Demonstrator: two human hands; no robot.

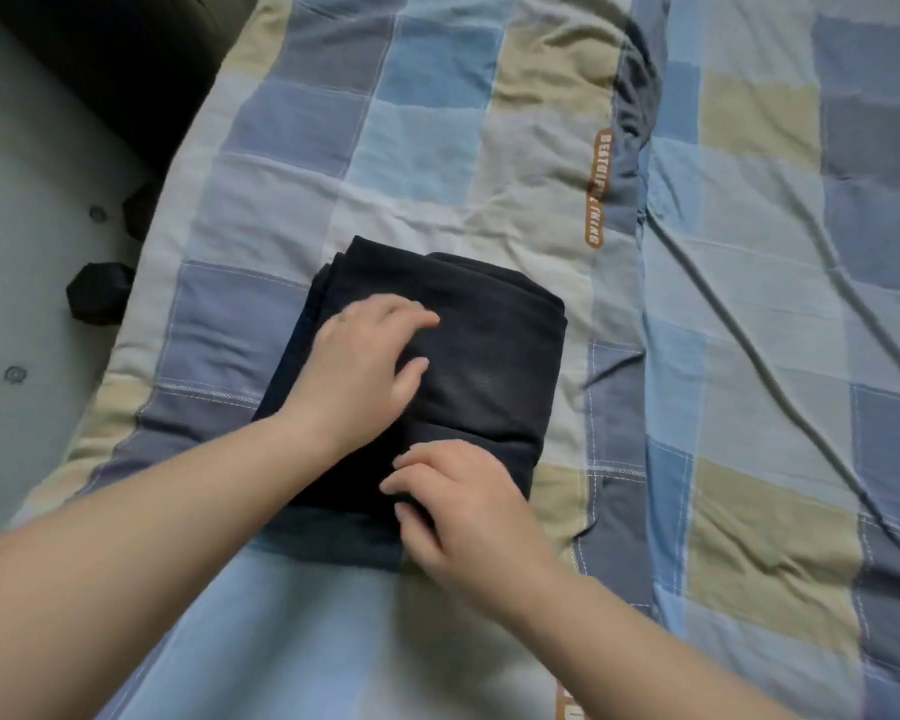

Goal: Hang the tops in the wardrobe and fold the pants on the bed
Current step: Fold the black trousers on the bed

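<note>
**Folded pants under both hands on the bed**

The pants [468, 366], dark navy, lie folded into a compact rectangle on the bed [749, 304], toward its left side and near the middle of the view. The bed is covered by a checked quilt [427, 148] in blue, grey and beige squares, rumpled in long creases to the right.

The left hand [370, 366] rests flat on top of the pants, fingers spread loosely and pointing right, gripping nothing. The right hand [468, 506] sits at the near edge of the bundle with its fingers curled against the fabric; whether they pinch a fold or only press on it cannot be told. Both forearms are bare.

An orange label [597, 189] with lettering runs along a seam of the quilt beyond the pants. To the left, a pale floor [27, 200] shows beside the bed, with a dark object [100, 293] on it.
</note>
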